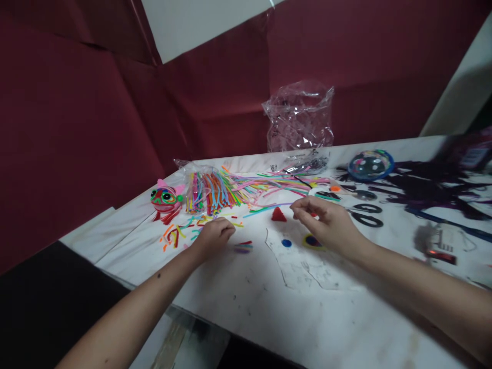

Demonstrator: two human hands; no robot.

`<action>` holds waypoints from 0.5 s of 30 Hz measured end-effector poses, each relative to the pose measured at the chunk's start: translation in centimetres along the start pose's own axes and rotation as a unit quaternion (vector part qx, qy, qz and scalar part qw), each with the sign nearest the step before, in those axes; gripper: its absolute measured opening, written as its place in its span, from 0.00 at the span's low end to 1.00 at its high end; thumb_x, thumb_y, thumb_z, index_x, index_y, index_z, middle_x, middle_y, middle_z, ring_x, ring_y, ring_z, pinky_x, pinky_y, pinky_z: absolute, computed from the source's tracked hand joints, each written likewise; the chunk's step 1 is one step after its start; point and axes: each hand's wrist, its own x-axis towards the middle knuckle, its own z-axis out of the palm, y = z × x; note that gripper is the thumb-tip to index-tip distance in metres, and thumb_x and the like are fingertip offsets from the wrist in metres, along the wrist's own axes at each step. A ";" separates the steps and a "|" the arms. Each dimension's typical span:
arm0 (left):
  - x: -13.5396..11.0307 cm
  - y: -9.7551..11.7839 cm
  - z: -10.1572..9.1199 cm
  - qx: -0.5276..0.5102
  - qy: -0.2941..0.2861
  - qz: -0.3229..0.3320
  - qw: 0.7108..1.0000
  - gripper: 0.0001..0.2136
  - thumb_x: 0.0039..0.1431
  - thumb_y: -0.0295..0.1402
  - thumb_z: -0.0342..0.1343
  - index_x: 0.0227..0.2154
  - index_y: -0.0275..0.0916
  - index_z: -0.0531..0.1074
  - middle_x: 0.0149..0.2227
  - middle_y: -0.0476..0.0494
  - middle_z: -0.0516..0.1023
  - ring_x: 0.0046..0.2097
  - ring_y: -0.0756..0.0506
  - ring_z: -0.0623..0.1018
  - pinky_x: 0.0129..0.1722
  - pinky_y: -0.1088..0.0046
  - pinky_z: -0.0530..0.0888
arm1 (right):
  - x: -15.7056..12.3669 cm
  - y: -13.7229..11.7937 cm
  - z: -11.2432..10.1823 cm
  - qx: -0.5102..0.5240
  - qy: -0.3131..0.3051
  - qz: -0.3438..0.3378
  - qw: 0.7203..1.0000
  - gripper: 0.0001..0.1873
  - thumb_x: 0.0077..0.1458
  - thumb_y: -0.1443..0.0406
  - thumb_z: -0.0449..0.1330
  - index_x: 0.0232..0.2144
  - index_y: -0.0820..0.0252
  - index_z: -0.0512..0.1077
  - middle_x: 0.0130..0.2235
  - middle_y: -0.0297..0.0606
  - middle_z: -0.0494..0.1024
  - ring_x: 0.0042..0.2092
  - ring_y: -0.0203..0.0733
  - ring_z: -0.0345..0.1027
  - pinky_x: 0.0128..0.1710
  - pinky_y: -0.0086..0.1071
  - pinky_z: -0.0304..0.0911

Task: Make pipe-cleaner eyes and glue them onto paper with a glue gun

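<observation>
Over the cut pipe-cleaner pieces [175,237] hovers my left hand [216,234], its fingers curled together; anything within them is hidden. A small group of short coloured strips [243,247] lies just right of it. My right hand [322,221] has thumb and fingertips pinched together, and I cannot make out what is between them. Left of those fingertips is a red fuzzy triangle [278,214]. Below are a blue disc [286,243] and a dark disc ringed in yellow [312,241], partly behind the hand. They lie on or beside a white sheet [295,274] with drawn lines.
Bundled colourful pipe cleaners [215,192] lie at the back, beside a pink-and-green frog-like figure [166,201]. A clear plastic bag [302,123] stands behind. Rightward are black scissors handles [367,215], a round blue-rimmed container [371,165] and dark purple strands [430,187].
</observation>
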 end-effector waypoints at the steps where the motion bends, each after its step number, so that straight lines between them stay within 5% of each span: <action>1: 0.4 0.1 -0.2 0.001 -0.007 -0.008 1.000 0.10 0.57 0.27 0.48 0.25 0.36 0.73 0.28 0.45 0.74 0.33 0.47 0.72 0.34 0.73 0.66 | 0.0 0.1 0.0 0.002 0.000 0.002 1.000 0.09 0.53 0.62 0.53 0.29 0.59 0.71 0.25 0.35 0.75 0.27 0.38 0.68 0.24 0.28 0.61; 8: 2.7 1.5 1.3 -0.044 -0.113 -0.012 0.993 0.06 0.43 0.23 0.55 0.16 0.38 0.69 0.21 0.50 0.70 0.28 0.49 0.68 0.29 0.74 0.60 | 0.1 0.3 0.1 0.021 0.001 0.011 1.000 0.08 0.53 0.63 0.53 0.28 0.60 0.71 0.25 0.35 0.75 0.27 0.38 0.68 0.26 0.29 0.60; 15: 3.3 1.2 1.5 -0.185 -0.046 -0.097 0.977 0.04 0.46 0.27 0.51 0.19 0.39 0.65 0.21 0.52 0.66 0.26 0.49 0.64 0.26 0.74 0.59 | 0.6 0.4 0.0 0.082 0.000 0.059 0.995 0.05 0.49 0.64 0.55 0.27 0.58 0.69 0.26 0.33 0.73 0.29 0.37 0.65 0.28 0.30 0.58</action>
